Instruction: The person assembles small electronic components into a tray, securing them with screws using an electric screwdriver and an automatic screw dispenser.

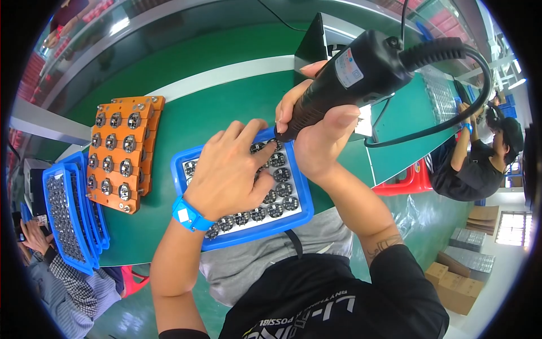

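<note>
Your right hand grips black power screwdriver upright, tip just below grip on blue tray. Left hand flat, pinning round parts. Keep tool vertical, tray steady.

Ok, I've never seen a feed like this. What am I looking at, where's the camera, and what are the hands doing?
No machine here: a person's two bare hands, filmed by a fisheye camera on their head looking down, so edges bend. The right hand grips a black corded power tool, tip down on a blue tray of small round parts. The left hand, with a blue wristband, lies flat on those parts. On the green table, to the left, lie orange fixtures and stacked blue trays.
</note>
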A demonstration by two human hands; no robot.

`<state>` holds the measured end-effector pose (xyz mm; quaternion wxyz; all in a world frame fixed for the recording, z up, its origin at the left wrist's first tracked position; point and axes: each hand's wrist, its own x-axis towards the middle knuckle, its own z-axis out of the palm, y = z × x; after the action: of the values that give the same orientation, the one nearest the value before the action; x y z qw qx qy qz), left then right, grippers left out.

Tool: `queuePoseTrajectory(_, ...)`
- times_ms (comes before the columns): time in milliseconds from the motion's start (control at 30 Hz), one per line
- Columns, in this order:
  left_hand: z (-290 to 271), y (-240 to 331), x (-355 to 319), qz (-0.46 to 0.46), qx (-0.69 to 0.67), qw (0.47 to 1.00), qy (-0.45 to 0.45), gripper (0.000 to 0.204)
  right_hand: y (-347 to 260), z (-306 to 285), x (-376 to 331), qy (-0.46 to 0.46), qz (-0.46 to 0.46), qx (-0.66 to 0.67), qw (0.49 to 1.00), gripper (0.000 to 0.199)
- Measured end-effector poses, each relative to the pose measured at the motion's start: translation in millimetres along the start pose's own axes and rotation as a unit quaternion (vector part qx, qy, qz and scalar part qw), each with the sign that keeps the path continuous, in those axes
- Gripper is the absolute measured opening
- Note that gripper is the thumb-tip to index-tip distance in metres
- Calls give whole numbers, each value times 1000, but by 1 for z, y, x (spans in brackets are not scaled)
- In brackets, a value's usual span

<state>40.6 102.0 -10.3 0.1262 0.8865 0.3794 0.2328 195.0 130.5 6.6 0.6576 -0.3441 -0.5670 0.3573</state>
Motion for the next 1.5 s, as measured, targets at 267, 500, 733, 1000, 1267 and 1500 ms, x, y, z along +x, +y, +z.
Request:
queuePoseTrajectory(267,1,3,2,-6,13,1000,-7,41,11,-3,0,-30,-41,18,999,81)
queuePoseTrajectory(500,5,1,0,2,15,1000,12,43,13,-1,4,-66,-8,40,997,66)
queuePoseTrajectory(733,2,6,5,9,25,1000,8,41,9,-4,5,-53,-11,29,998,70)
queuePoseTrajectory(1000,-4,7,5,9,-10,1000,17,36,-69,-46,27,45,-75,41,995,100)
queuePoseTrajectory(1267,-3,7,9,5,-27,1000,14,35,-63,-76,39,112,-96,-43,988,87)
queuePoseTrajectory(1500,-2,10,14,1,-28,1000,11,36,-53,-79,39,104,-94,-66,988,84)
